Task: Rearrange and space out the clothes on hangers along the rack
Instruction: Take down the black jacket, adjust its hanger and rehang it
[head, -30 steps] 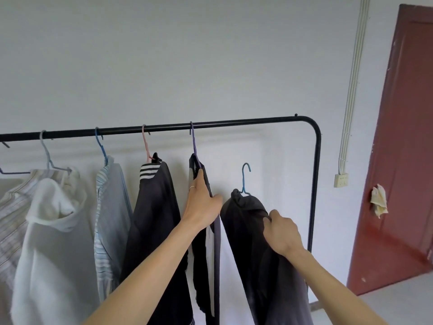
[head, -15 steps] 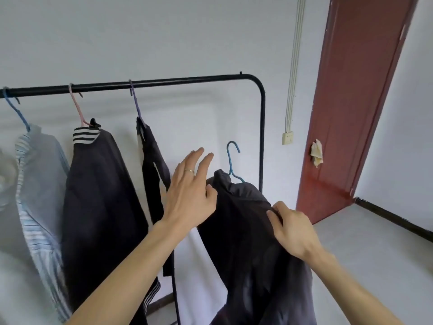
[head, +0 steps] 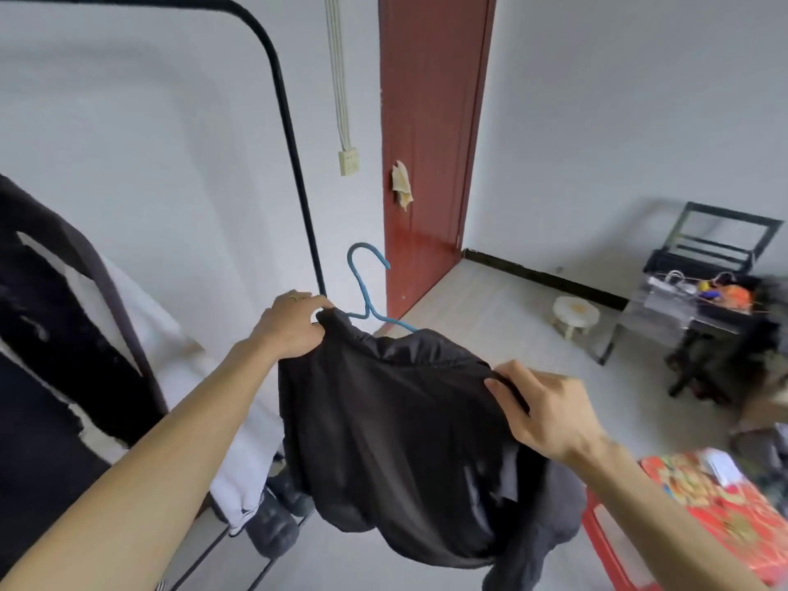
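Note:
A black jacket [head: 396,437] on a blue hanger [head: 366,283] is off the rack, held out in front of me to the right of the rack's end post. My left hand [head: 290,326] grips its collar beside the hanger neck. My right hand [head: 541,415] pinches the jacket's right shoulder. The black rack [head: 294,164] shows only its curved right corner and upright post. A dark garment with a white panel [head: 64,334] still hangs at the left edge; its hanger is out of view.
A red door [head: 430,134] stands behind the rack's end. Dark shoes [head: 273,526] sit on the rack's base. A small white stool [head: 573,313], a black table with clutter [head: 703,300] and a red stool with a colourful box [head: 716,518] are on the right.
My left hand let go of the hanging dark garment and took the jacket's collar. The jacket moved right and down, away from the rail. My view swung right and down.

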Tool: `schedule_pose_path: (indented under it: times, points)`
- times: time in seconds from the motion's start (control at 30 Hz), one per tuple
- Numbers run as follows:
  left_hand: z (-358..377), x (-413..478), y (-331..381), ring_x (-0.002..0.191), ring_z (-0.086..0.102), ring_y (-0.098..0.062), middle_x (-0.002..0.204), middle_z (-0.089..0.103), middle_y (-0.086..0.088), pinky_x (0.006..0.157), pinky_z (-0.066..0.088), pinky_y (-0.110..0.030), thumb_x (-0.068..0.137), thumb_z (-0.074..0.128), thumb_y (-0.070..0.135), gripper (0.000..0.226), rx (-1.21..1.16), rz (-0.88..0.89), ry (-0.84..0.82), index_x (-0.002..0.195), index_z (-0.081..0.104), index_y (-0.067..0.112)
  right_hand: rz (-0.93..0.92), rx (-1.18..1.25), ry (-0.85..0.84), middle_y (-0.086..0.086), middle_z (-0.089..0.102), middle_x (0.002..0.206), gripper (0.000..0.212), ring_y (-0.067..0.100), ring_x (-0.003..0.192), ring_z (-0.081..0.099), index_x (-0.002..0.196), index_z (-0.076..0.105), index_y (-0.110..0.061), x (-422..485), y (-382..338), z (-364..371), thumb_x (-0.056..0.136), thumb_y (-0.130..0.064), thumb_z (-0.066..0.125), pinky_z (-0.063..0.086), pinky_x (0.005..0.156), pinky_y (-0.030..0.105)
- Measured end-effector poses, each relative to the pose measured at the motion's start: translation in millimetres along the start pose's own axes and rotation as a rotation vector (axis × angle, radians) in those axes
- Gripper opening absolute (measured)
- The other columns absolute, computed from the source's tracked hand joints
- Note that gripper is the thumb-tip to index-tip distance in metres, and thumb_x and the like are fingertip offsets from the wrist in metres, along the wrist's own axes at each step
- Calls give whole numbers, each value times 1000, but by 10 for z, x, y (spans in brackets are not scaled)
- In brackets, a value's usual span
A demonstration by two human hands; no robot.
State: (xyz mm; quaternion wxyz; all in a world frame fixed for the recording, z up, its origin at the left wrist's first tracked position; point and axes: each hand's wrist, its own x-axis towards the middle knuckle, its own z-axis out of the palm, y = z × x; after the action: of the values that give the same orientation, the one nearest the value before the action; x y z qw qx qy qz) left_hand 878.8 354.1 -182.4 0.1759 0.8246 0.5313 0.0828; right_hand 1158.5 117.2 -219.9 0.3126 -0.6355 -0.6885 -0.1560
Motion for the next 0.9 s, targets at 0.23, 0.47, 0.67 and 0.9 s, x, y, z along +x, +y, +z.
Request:
schedule_pose_path:
  times: [0.23, 0.47, 0.67, 0.9]
  points:
    - [597, 8, 381, 93, 61, -18, 106, 66, 5, 82, 52, -37, 97, 40, 23, 25, -109, 128, -175, 113, 50, 40, 139, -237, 96, -6, 63, 64, 21, 19, 57, 62, 84, 69, -17, -330, 514, -49, 93, -29, 54, 43, 44, 28]
    - [1074, -172, 871, 91, 58, -17, 94, 62, 8, 83, 47, -35, 99, 43, 32, 11, -396, 115, -174, 105, 52, 32, 691, -331, 86, -2, 61, 106, 17, 26, 106, 50, 106, 63, -30, -303, 973, 72, 94, -38, 54, 32, 94, 46]
    - [1625, -358, 1506, 101, 62, -27, 106, 68, -3, 91, 49, -45, 98, 41, 37, 24, -429, 66, -163, 111, 54, 21, 1296, 378, -264, 18, 61, 120, 71, 39, 114, 55, 108, 58, -8, -359, 762, 357, 84, -73, 40, 45, 91, 45]
    - [1967, -605, 1813, 99, 64, -27, 107, 69, -5, 85, 51, -43, 99, 44, 34, 26, -440, 57, -210, 115, 56, 16, 1373, 729, -264, 13, 69, 90, 42, 28, 80, 69, 90, 59, -7, -82, 721, 572, 77, -46, 63, 60, 65, 40]
